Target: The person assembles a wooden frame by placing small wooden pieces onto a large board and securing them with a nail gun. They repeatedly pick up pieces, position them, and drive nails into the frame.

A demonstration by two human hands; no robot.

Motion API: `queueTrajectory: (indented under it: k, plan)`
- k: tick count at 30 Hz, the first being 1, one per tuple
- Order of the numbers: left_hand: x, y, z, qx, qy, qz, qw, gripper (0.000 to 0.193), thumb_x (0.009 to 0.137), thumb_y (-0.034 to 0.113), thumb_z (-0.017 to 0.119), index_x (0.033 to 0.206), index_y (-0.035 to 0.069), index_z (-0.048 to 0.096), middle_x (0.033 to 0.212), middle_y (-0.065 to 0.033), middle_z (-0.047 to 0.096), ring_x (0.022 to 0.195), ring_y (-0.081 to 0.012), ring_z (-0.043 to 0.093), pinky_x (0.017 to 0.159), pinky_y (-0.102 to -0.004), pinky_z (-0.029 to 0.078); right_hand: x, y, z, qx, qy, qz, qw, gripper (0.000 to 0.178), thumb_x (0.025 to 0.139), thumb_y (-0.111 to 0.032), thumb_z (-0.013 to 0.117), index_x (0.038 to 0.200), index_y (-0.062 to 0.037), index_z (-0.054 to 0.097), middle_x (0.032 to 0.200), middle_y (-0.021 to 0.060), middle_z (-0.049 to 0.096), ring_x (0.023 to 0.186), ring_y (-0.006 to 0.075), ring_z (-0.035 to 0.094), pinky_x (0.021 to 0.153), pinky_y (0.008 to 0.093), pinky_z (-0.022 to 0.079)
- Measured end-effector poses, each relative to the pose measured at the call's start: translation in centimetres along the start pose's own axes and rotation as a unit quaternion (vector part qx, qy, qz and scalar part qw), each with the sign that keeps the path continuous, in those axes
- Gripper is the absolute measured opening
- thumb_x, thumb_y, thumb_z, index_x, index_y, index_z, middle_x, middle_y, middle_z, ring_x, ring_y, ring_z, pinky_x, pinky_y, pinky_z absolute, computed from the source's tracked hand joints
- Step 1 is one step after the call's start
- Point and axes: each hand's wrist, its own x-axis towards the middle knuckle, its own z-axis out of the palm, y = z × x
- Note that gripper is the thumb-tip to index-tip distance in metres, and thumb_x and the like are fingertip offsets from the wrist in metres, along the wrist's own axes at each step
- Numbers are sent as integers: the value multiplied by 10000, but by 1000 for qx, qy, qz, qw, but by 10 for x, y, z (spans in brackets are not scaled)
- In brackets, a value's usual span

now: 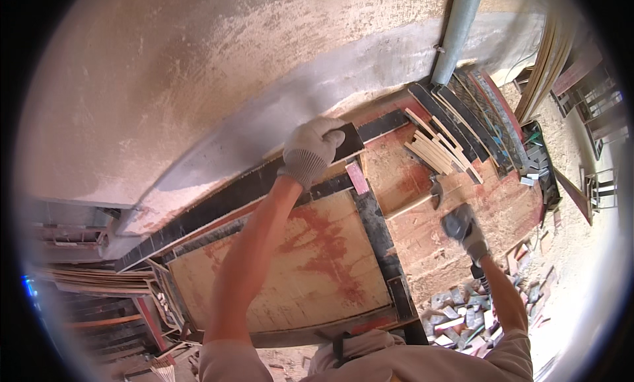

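Note:
In a pale knit glove, my left hand is closed around a long dark board strip near its right end, thumb on top. The strip lies slantwise along the far edge of a framed wooden panel, whose face has reddish stains. A small pink block rests at the panel's upper right corner. My gloved right hand is closed on a dark hand tool, blurred, its kind unclear; a black part shows below the wrist. Left of that hand lies a hammer with a wooden handle.
Thin wooden strips and dark boards lie at the far right of the table. A grey pipe stands against the wall. Offcuts are heaped at the lower right. Stacked boards stand at the left.

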Motion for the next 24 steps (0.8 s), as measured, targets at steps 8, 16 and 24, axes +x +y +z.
queueTrajectory:
  k: [8, 16, 24]
  plan:
    - [-1, 3, -3, 43, 3, -32, 999, 237, 925, 161, 735, 1138, 68, 782, 1080, -135, 787, 953, -228, 755, 884, -331, 581, 43, -296, -166, 323, -341, 100, 877, 273, 964, -225, 745, 1172, -52, 713, 844, 3, 637, 758, 96, 630, 659, 266, 522]
    - [-1, 10, -9, 83, -1, -43, 996, 256, 909, 270, 743, 1120, 136, 797, 1114, -90, 787, 1012, -245, 754, 932, -349, 582, 99, -448, -185, 31, -330, 64, 941, 271, 956, -179, 747, 1188, -42, 733, 947, 93, 731, 812, 117, 704, 704, 304, 611]
    - [1, 12, -13, 70, -46, -79, 993, 338, 936, 362, 674, 1209, 192, 777, 1205, -102, 751, 1124, -312, 707, 1020, -408, 541, 103, -482, -184, -50, -337, 54, 938, 243, 941, -281, 740, 1043, -60, 726, 837, 1, 651, 659, 80, 538, 567, 226, 420]
